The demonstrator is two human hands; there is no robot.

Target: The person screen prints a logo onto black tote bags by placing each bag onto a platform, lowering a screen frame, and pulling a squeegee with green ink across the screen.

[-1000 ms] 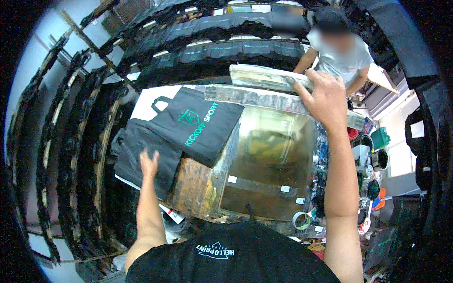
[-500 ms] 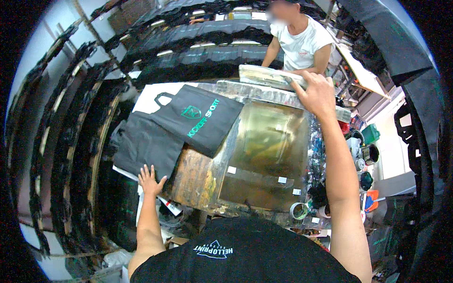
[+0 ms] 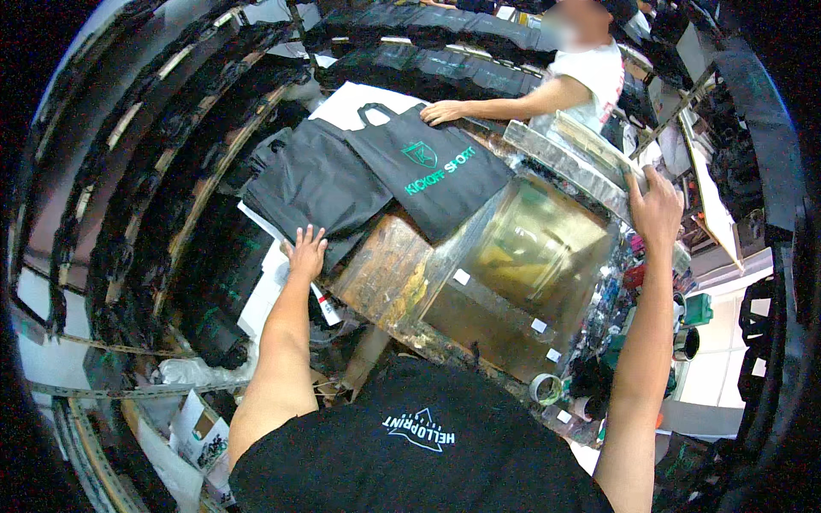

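Several racks point(image 3: 145, 162) stand left of the left hand point(image 3: 306, 254), which is open, fingers spread, at the near edge of the plain bag point(image 3: 333, 184), perhaps to keep it flat. Just right of that bag, beyond the left hand, lies the printed bag point(image 3: 428, 205); a co-worker's hand point(image 3: 443, 112) rests on its far corner, probably steadying it. Between the person's hands is a brownish panel point(image 3: 530, 248). The right hand point(image 3: 658, 209) grips the near end of a pale bar point(image 3: 590, 141), seemingly to hold it up. The plain bag looks lightly creased, overlapping its neighbour's side; the printed one is black, smooth, with a green crest, lettering and one looped handle.
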